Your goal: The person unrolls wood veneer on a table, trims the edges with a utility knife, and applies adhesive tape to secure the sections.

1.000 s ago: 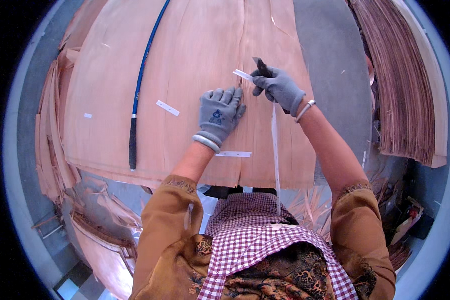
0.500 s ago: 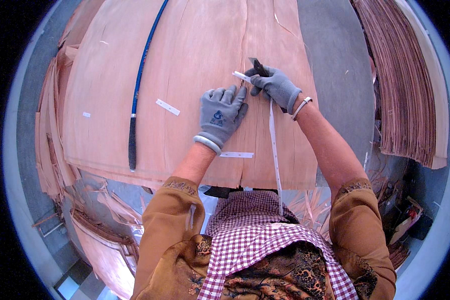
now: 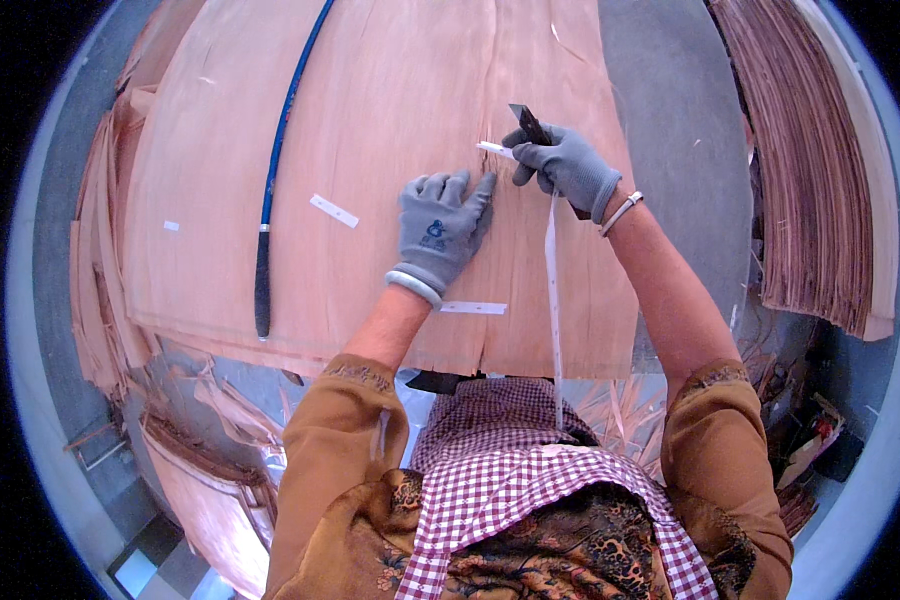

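Veneer (image 3: 390, 110) ends just beside the right hand (image 3: 576, 172) pinching knife (image 3: 532, 124) and tape (image 3: 495, 150); left hand (image 3: 436, 228) spread flat.

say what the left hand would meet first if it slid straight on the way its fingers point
Probably the white strip end jutting from the right hand, just ahead of the rightmost fingertip of the left hand; its height above the wood sheet is unclear.
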The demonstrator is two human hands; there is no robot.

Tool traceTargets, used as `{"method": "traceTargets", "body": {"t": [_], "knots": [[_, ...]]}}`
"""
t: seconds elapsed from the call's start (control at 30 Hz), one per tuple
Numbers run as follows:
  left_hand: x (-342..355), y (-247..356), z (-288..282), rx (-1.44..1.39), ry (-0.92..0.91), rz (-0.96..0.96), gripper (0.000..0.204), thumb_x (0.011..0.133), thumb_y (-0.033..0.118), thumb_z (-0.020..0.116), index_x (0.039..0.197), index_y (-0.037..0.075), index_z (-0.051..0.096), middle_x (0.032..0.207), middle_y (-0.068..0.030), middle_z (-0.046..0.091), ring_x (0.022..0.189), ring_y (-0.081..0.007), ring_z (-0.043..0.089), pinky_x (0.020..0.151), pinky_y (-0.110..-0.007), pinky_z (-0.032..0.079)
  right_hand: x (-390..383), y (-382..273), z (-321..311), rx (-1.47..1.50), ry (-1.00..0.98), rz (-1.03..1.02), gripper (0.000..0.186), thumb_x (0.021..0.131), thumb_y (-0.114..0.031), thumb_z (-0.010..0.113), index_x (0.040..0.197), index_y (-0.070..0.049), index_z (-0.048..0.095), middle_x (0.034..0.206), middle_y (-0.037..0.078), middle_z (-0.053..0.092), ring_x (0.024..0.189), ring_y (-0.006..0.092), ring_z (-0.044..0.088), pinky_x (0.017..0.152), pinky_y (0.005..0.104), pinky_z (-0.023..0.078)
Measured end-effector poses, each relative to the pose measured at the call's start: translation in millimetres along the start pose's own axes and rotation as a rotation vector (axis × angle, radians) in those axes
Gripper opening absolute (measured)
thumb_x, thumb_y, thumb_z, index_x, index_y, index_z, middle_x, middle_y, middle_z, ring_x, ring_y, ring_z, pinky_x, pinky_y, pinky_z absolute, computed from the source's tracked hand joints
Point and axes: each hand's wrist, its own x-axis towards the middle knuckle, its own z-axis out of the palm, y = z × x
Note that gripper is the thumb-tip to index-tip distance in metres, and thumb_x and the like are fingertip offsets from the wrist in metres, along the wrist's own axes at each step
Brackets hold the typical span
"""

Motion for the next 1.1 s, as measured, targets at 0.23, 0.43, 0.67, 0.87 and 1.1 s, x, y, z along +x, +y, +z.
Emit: {"method": "traceTargets", "body": {"t": [0.23, 0.43, 0.67, 0.87, 1.1], "knots": [[1.6, 0.8, -0.5, -0.053, 0.047, -0.032, 0.034, 0.078, 0.025, 0.063, 0.111, 0.017, 0.063, 0.099, -0.0057, 0.059, 0.091, -0.0233, 0.055, 0.081, -0.041, 0.04, 8.3, 3.1, 7.4, 0.002, -0.032, -0.093, 0.026, 0.087, -0.02, 0.057, 0.107, -0.003, 0.06, 0.072, 0.004, 0.061, 0.053, 0.005, 0.048, 0.047, 0.018, 0.035], [1.8, -1.6, 0.0, -0.101, 0.063, -0.063, 0.028, 0.078, 0.025, 0.064, 0.104, 0.015, 0.064, 0.097, -0.005, 0.06, 0.089, -0.0246, 0.056, 0.078, -0.041, 0.042, 26.0, 7.6, 13.2, -0.113, -0.058, -0.034, 0.022, 0.087, -0.017, 0.057, 0.104, -0.004, 0.061, 0.072, 0.001, 0.061, 0.058, 0.006, 0.053, 0.05, 0.0204, 0.038], [22.1, 19.2, 7.9, -0.156, 0.058, -0.44, 0.021, 0.07, 0.032, 0.07, 0.078, 0.013, 0.064, 0.084, -0.0029, 0.06, 0.082, -0.025, 0.055, 0.074, -0.041, 0.04, 37.8, 21.3, 8.3, -0.128, -0.078, -0.094, 0.021, 0.086, -0.016, 0.058, 0.103, -0.004, 0.062, 0.075, -0.001, 0.06, 0.062, 0.0057, 0.052, 0.054, 0.0199, 0.038], [20.1, 21.9, 23.6, -0.249, 0.144, -0.637, 0.02, 0.065, 0.026, 0.073, 0.075, 0.011, 0.064, 0.097, -0.006, 0.059, 0.094, -0.0255, 0.051, 0.084, -0.04, 0.035, 33.3, 20.5, 9.8, -0.092, -0.043, -0.095, 0.018, 0.083, -0.015, 0.062, 0.097, -0.004, 0.065, 0.072, 0.001, 0.06, 0.063, 0.0092, 0.054, 0.055, 0.0251, 0.042], [18.4, 22.9, 27.0, -0.3, 0.194, -0.651, 0.014, 0.069, 0.02, 0.068, 0.075, 0.008, 0.065, 0.099, -0.0083, 0.06, 0.1, -0.0263, 0.05, 0.088, -0.04, 0.034, 32.6, 19.8, 7.4, -0.057, -0.081, -0.073, 0.016, 0.082, -0.017, 0.064, 0.094, -0.005, 0.064, 0.072, 0.0, 0.06, 0.06, 0.0072, 0.053, 0.05, 0.0234, 0.04]]}}
